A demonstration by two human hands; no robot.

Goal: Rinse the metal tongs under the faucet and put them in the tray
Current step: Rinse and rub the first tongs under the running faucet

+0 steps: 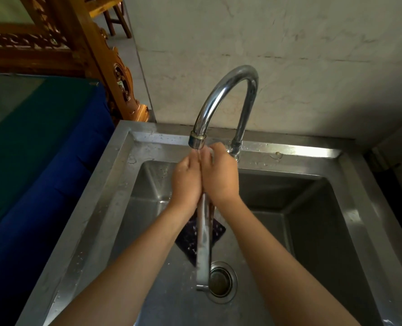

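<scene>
The metal tongs point toward me over the steel sink, their far end hidden between my hands. My left hand and my right hand both wrap around that far end, pressed together right below the spout of the chrome faucet. A thin stream of water falls from the spout onto my fingers. No tray is in view.
A dark perforated mat lies on the sink floor under the tongs, beside the round drain. A blue-draped table stands to the left, carved wooden furniture behind it. A grey wall backs the sink.
</scene>
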